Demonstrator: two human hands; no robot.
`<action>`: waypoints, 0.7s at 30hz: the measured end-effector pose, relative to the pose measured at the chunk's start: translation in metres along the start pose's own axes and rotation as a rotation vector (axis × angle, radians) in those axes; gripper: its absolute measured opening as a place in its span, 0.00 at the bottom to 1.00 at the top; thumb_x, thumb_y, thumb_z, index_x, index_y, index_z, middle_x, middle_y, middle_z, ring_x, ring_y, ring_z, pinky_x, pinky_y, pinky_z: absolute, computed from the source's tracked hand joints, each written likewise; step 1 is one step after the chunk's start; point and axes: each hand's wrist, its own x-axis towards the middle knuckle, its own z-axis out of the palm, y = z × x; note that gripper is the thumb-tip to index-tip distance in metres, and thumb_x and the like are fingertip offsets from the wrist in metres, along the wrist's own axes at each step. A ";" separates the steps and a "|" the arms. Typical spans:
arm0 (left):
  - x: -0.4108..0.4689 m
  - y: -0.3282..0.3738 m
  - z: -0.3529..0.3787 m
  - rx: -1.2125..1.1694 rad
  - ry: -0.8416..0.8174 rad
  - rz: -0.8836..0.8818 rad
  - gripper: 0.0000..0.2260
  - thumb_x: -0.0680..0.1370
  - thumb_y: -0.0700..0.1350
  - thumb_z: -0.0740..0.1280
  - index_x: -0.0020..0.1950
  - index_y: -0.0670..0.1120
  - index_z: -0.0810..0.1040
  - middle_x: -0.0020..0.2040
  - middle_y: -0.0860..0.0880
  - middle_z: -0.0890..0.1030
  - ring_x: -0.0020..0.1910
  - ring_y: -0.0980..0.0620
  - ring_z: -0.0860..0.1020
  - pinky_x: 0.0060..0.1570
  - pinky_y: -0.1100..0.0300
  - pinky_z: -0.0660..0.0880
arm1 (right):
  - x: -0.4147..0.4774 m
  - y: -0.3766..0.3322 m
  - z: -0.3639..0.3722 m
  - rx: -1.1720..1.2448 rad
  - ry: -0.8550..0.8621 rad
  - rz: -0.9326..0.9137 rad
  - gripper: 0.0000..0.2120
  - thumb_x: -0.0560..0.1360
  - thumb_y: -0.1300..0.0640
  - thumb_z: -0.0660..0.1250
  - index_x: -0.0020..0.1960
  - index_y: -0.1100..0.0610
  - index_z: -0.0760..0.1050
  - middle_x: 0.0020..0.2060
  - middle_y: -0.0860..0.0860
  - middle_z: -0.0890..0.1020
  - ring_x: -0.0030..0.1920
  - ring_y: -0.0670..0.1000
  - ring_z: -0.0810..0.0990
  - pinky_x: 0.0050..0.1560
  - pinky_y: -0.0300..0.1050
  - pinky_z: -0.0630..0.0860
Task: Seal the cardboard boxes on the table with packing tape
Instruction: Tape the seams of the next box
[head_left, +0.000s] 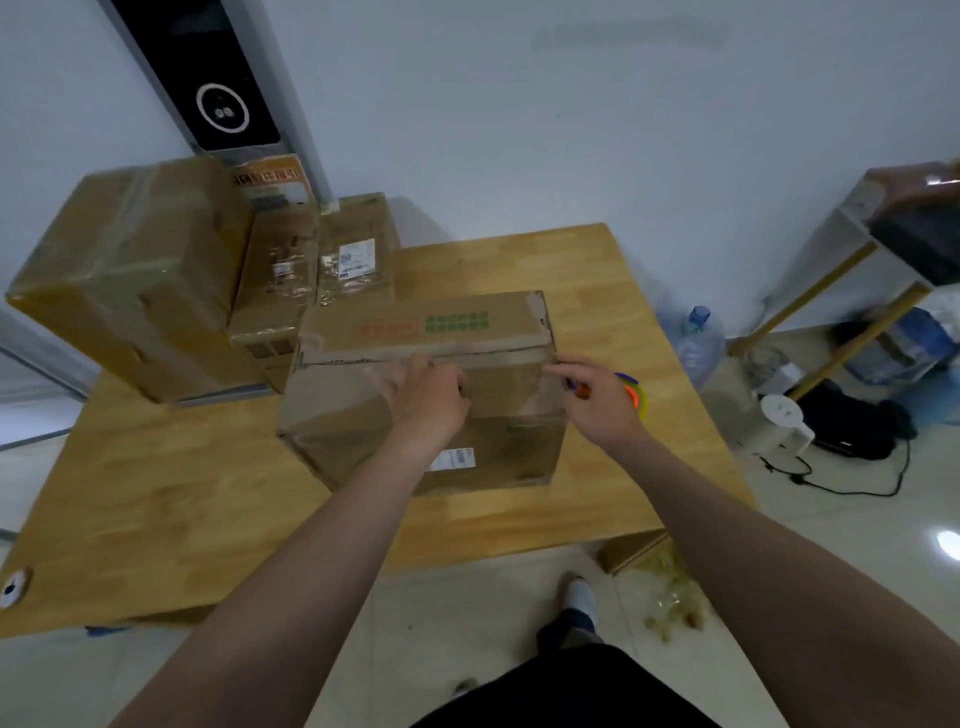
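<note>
Left hand (426, 397) lay flat on the box (358, 436), right hand (597, 400) fingers pinched the tape roll (639, 397) (pretty blurry); any slack could've wrinkled the tape.

You have bare table (156, 509) across the lower left of the frame and a narrower strip at centre right. The front box (363, 426) fills the centre; your left hand (426, 395) lies flat on top, your right hand (597, 402) grips a coloured ring (638, 397) at its right edge. A large box (130, 270) and two smaller boxes (275, 270) wall off the upper left.
</note>
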 end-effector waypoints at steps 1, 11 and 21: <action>0.011 0.013 0.000 -0.024 -0.015 0.030 0.09 0.80 0.51 0.70 0.60 0.56 0.81 0.72 0.46 0.69 0.78 0.37 0.57 0.76 0.33 0.36 | 0.011 0.011 -0.007 -0.007 0.096 -0.006 0.17 0.75 0.70 0.64 0.53 0.53 0.85 0.59 0.48 0.79 0.58 0.44 0.77 0.58 0.41 0.75; 0.128 0.140 0.027 -0.139 -0.137 0.064 0.23 0.77 0.59 0.72 0.70 0.62 0.69 0.77 0.51 0.57 0.80 0.41 0.44 0.66 0.18 0.37 | 0.129 0.147 -0.035 -0.377 -0.184 0.703 0.21 0.80 0.56 0.63 0.73 0.49 0.69 0.69 0.58 0.66 0.68 0.67 0.67 0.63 0.56 0.69; 0.190 0.168 0.037 -0.089 -0.075 -0.190 0.22 0.80 0.53 0.70 0.71 0.67 0.67 0.78 0.48 0.58 0.81 0.40 0.42 0.61 0.14 0.38 | 0.171 0.215 -0.013 -0.288 -0.391 0.823 0.23 0.79 0.53 0.66 0.73 0.52 0.68 0.65 0.60 0.67 0.55 0.67 0.78 0.54 0.63 0.80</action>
